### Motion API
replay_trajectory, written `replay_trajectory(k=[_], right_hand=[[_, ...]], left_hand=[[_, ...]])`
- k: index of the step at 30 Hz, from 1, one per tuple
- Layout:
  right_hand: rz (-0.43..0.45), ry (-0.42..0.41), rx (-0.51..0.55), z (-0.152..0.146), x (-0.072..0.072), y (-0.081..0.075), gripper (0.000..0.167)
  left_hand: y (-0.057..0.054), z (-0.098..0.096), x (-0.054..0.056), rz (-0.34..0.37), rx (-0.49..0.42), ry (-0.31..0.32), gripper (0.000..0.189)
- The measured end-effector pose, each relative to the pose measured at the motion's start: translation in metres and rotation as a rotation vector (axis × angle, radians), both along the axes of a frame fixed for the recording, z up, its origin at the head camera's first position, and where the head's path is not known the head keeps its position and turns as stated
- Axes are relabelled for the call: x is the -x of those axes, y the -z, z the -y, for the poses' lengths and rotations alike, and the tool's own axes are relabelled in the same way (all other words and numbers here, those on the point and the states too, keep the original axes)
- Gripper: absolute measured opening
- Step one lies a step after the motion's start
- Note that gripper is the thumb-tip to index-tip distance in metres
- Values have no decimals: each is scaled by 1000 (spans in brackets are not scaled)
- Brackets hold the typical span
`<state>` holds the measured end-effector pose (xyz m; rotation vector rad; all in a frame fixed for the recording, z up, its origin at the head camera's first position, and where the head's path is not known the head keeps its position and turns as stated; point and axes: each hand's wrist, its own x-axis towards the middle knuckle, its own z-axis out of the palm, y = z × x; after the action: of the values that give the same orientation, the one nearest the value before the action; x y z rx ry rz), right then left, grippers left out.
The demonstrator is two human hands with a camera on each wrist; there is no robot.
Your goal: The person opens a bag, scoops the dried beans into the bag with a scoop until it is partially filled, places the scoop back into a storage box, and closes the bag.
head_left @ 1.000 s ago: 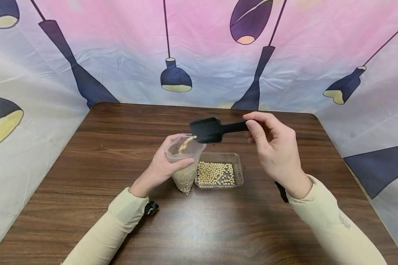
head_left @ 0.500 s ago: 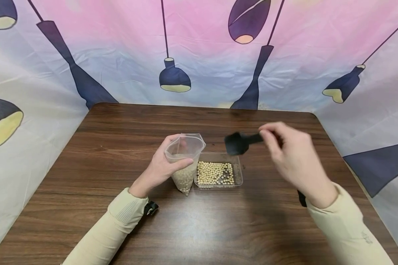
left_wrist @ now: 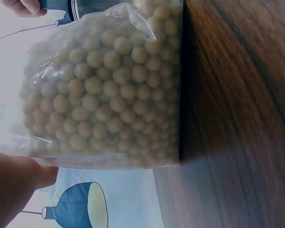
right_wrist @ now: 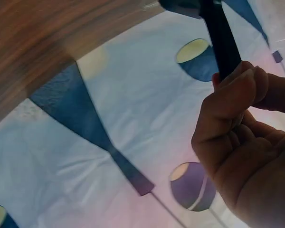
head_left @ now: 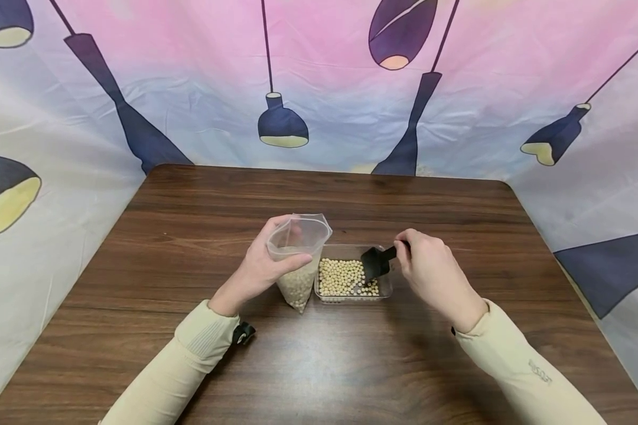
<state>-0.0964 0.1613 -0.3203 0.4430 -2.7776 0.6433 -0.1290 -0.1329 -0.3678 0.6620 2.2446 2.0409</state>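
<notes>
In the head view my left hand [head_left: 260, 265] grips a clear plastic bag [head_left: 298, 277] near its open mouth, thumb across the front. Pale round beans [left_wrist: 104, 90] fill the bag's lower part, which stands on the table in the left wrist view. My right hand [head_left: 436, 271] pinches the handle of a small black scoop [head_left: 374, 262]. The scoop's blade dips into the right side of a clear rectangular container [head_left: 353, 298], among loose pale beans [head_left: 342, 276]. Curled fingers around the handle also show in the right wrist view.
The brown wooden table [head_left: 319, 366] extends around the bag and container. Behind it hangs a cloth backdrop [head_left: 340, 118] printed with dark lamps, reaching down to the table's far edge.
A second ago the scoop was tipped over the bag's mouth, beans falling in. My right hand then drew it away to the right and lowered it into the container. The left hand stays put.
</notes>
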Motion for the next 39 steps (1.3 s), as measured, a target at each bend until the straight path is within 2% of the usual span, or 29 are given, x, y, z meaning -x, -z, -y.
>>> replay_trajectory(k=[7, 15, 21, 26, 29, 35, 39], right_hand=[[175, 39, 104, -9, 10, 9, 17], [289, 38, 236, -9, 14, 32, 18], [415, 30, 388, -3, 14, 45, 17], [553, -9, 547, -5, 14, 50, 21], [603, -24, 641, -7, 15, 52, 23], [673, 35, 811, -11, 20, 60, 26], [706, 68, 877, -16, 25, 64, 28]], left_hand=[[-1, 0, 1, -11, -15, 13, 63], [-2, -1, 1, -13, -9, 15, 64], [-2, -2, 1, -17, -23, 19, 63], [-1, -1, 1, -15, -25, 25, 63], [-1, -1, 1, -8, -26, 24, 63], [-1, -1, 0, 3, -29, 29, 63], [0, -1, 0, -3, -19, 23, 63]])
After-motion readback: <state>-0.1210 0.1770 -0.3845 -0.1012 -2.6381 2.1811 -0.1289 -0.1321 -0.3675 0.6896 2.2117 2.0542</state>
